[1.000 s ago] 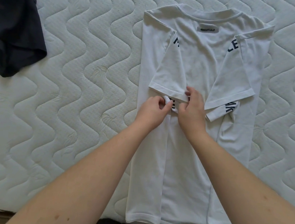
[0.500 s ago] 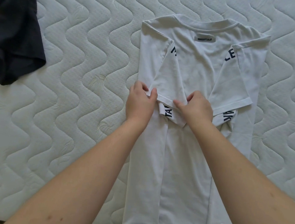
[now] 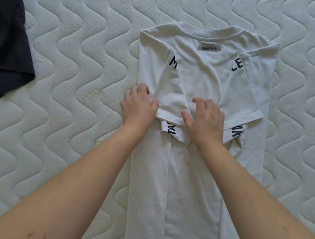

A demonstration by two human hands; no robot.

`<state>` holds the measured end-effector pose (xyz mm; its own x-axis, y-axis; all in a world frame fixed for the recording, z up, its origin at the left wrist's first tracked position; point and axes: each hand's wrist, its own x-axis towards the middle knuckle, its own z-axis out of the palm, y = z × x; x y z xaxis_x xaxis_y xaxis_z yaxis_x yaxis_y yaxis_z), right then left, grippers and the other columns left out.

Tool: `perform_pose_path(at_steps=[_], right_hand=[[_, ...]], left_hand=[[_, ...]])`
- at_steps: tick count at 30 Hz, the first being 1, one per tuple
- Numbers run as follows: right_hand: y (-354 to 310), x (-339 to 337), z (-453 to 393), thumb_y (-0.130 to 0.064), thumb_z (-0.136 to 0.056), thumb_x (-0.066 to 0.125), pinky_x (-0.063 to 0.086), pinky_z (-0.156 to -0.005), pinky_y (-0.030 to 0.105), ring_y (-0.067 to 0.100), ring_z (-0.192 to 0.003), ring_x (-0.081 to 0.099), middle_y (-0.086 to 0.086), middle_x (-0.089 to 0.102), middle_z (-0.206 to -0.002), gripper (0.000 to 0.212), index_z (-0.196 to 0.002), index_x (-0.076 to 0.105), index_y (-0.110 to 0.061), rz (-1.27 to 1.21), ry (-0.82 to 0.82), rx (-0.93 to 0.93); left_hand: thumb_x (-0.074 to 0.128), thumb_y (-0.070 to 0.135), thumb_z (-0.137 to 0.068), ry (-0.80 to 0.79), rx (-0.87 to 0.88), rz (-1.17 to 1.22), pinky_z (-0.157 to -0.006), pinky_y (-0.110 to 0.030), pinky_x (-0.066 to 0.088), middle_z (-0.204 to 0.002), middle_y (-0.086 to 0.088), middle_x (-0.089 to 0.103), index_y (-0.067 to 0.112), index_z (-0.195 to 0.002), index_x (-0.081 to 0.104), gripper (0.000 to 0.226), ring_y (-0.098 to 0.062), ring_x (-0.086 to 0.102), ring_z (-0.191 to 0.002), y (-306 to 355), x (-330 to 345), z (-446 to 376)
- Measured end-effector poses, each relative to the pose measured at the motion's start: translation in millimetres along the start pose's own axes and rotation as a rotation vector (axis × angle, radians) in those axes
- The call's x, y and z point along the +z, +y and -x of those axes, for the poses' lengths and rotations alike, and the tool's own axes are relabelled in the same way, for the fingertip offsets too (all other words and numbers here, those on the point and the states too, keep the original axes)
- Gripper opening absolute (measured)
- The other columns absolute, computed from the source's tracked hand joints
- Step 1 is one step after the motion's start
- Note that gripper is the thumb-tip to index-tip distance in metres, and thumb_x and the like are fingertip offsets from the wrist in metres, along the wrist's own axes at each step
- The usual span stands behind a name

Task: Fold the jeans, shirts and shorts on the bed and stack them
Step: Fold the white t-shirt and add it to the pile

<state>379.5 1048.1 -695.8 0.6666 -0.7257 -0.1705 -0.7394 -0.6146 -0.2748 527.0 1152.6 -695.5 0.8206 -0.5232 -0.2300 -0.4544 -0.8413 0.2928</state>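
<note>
A white T-shirt [image 3: 203,81] with dark lettering lies face down on the mattress, both long sides and both sleeves folded inward, collar at the far end. My left hand [image 3: 138,106] grips the outer corner of the folded left sleeve near the shirt's left edge. My right hand [image 3: 204,119] rests flat on the inner end of the same sleeve, fingers spread, pressing the hem down. The right sleeve [image 3: 242,102] lies folded and untouched.
A dark navy garment [image 3: 5,45] lies crumpled at the far left on the white quilted mattress [image 3: 78,59]. Bare mattress surrounds the shirt on both sides. The shirt's hem runs out of view at the bottom.
My hands have moved apart along the left sleeve hem: the left hand went to the sleeve's outer corner, the right hand opened and flattened on the inner end. The view has tilted so the shirt sits lower.
</note>
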Motion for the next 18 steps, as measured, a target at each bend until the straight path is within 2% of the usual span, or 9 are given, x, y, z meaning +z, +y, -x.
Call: perform_pose_path(at_steps=[3, 6, 8, 12, 14, 18], right_hand=[[-2, 5, 6, -0.029, -0.095, 0.056, 0.034, -0.103, 0.040, 0.030, -0.125, 0.050, 0.010, 0.055, -0.135, 0.046, -0.137, 0.052, -0.011, -0.053, 0.089, -0.110], [-7, 12, 6, -0.025, -0.097, 0.052, 0.029, -0.113, 0.042, 0.027, -0.141, 0.039, 0.009, 0.042, -0.151, 0.051, -0.146, 0.044, -0.009, -0.046, 0.074, -0.208], [-9, 19, 6, -0.026, -0.099, 0.048, 0.022, -0.118, 0.041, 0.023, -0.146, 0.028, 0.005, 0.030, -0.158, 0.056, -0.151, 0.033, -0.012, -0.026, -0.004, -0.252], [-6, 38, 9, -0.040, -0.103, 0.031, -0.006, -0.121, 0.033, 0.016, -0.151, -0.002, -0.004, -0.005, -0.161, 0.062, -0.155, 0.006, -0.019, 0.074, -0.206, -0.281], [-7, 41, 9, -0.040, -0.100, 0.023, -0.006, -0.121, 0.032, 0.015, -0.149, -0.003, -0.002, -0.002, -0.161, 0.062, -0.155, 0.009, -0.017, 0.084, -0.190, -0.259], [-7, 28, 5, -0.027, -0.093, 0.031, 0.023, -0.120, 0.038, 0.021, -0.145, 0.031, 0.007, 0.033, -0.156, 0.058, -0.147, 0.042, -0.010, 0.021, -0.114, -0.310]], left_hand=[[0.052, 0.031, -0.094, 0.109, 0.190, -0.002, -0.100, -0.044, 0.032, -0.137, -0.010, 0.050, 0.016, -0.135, 0.050, 0.044, -0.031, 0.045, -0.126, 9, 7, -5], [0.039, 0.037, -0.101, 0.038, 0.341, -0.124, -0.118, -0.040, 0.009, -0.162, -0.003, 0.022, 0.022, -0.154, 0.027, 0.057, -0.022, 0.017, -0.150, 16, 16, -28], [0.030, 0.043, -0.102, -0.013, 0.402, -0.221, -0.120, -0.037, -0.001, -0.166, 0.001, 0.007, 0.023, -0.158, 0.013, 0.061, -0.017, 0.004, -0.152, 20, 23, -46], [0.018, 0.052, -0.099, -0.116, 0.414, -0.251, -0.120, -0.035, -0.006, -0.165, 0.007, -0.007, 0.026, -0.158, -0.001, 0.067, -0.011, -0.004, -0.152, 18, 42, -64], [0.014, 0.054, -0.096, -0.085, 0.416, -0.248, -0.120, -0.035, -0.005, -0.165, 0.007, -0.007, 0.027, -0.157, -0.003, 0.069, -0.011, -0.003, -0.152, 16, 47, -63], [0.006, 0.056, -0.091, -0.071, 0.417, -0.246, -0.121, -0.037, -0.003, -0.165, 0.007, -0.007, 0.028, -0.157, -0.002, 0.072, -0.011, -0.002, -0.152, 16, 44, -63]])
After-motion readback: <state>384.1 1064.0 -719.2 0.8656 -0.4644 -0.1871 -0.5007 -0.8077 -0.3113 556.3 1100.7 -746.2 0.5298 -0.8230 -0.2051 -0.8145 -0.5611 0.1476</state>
